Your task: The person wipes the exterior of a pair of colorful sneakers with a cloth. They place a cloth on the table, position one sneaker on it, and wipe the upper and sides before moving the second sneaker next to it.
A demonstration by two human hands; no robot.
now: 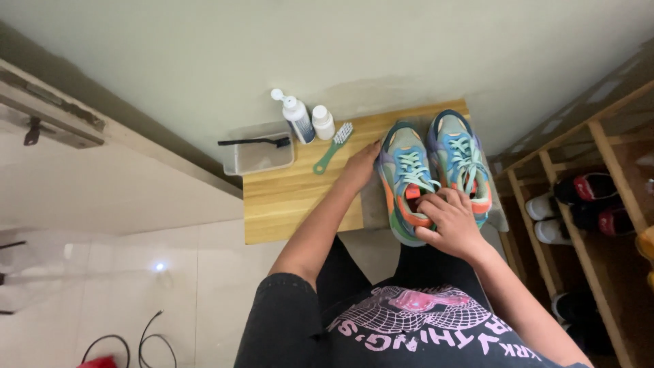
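Note:
Two multicoloured sneakers with mint laces stand side by side on a grey cloth (371, 204) at the right end of a small wooden table (286, 197). My left hand (361, 165) rests flat on the outer side of the left sneaker (407, 178), fingers against its toe area. My right hand (451, 219) is curled over the heel opening of that sneaker, fingers pressing near the orange tongue. The right sneaker (463, 158) stands untouched just beyond my right hand.
At the table's back edge are a clear plastic tub (257, 155) with a black brush (253, 142) across it, a white pump bottle (297, 117), a small white bottle (323, 122) and a green-handled brush (332, 148). A wooden shoe rack (586, 197) with shoes stands right. Cables (146, 337) lie on the tiled floor.

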